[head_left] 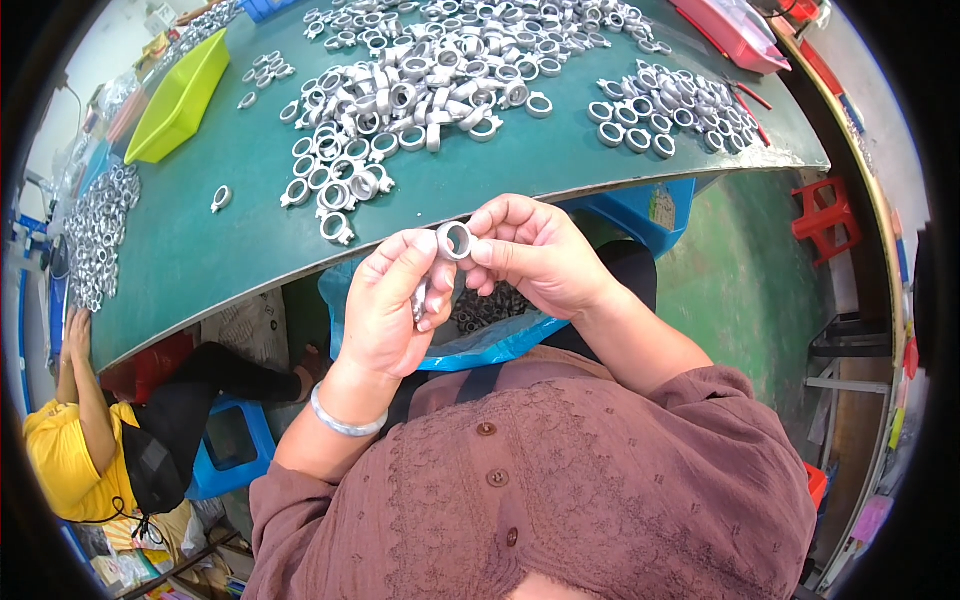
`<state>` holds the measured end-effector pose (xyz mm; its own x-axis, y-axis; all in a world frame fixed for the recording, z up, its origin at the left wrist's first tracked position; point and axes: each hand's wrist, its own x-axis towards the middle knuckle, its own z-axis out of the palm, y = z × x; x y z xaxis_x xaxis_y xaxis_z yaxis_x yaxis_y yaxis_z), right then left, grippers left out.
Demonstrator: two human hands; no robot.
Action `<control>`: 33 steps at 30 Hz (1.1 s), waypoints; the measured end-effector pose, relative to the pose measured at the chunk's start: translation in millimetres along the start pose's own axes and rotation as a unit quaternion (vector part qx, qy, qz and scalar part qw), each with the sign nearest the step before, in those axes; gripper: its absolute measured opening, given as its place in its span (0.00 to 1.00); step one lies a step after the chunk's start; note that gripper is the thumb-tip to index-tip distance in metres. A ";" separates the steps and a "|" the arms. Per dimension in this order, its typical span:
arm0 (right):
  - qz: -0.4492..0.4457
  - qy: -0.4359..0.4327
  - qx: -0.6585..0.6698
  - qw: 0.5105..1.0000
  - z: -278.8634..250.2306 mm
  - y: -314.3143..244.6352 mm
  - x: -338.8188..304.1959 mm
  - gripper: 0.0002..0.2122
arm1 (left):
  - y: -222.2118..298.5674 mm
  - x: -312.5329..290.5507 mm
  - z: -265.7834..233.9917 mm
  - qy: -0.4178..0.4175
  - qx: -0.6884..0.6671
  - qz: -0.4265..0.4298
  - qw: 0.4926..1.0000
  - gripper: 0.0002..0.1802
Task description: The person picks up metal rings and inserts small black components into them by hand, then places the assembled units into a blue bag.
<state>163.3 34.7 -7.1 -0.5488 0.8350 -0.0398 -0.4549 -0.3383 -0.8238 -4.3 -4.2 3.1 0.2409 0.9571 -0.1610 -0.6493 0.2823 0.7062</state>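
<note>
Just past the table's near edge, I hold a small grey metal ring (443,244) up between both hands. Its left side is pinched by the thumb and fingers of my left hand (385,315). The fingertips of my right hand (540,250) close on its right side. Another grey metal piece (420,298) shows among the lower fingers of my left hand; its full shape is hidden. Below my hands, a blue plastic bag (500,350) gapes around many small metal parts (490,308).
A large heap of metal rings (400,97) covers the green table (250,230), with a smaller pile (675,108) to the right beside red-handled pliers (750,112). A lime-green tray (180,100) stands far left. A person in yellow (85,450) sits left; a red stool (828,218) stands right.
</note>
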 end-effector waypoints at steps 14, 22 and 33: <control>-0.048 0.016 -0.043 0.998 -6.4 -9.8 -4.0 0.06 | -1.9 -1.2 3.7 0.035 0.059 0.007 0.998 0.10; -0.245 0.265 -0.414 0.836 -69.0 -105.7 3.9 0.06 | -8.7 -6.1 -15.2 0.067 0.031 -0.032 0.997 0.12; -0.198 0.354 -0.775 0.485 -112.8 -137.9 15.7 0.10 | -10.5 -10.9 -27.7 0.049 0.040 -0.066 0.996 0.09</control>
<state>296.6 143.4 42.1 -0.0060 0.8268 0.5625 0.9479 0.1840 -0.2603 -20.0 -15.8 -21.6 0.2467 0.9146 -0.3205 -0.5556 0.4044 0.7264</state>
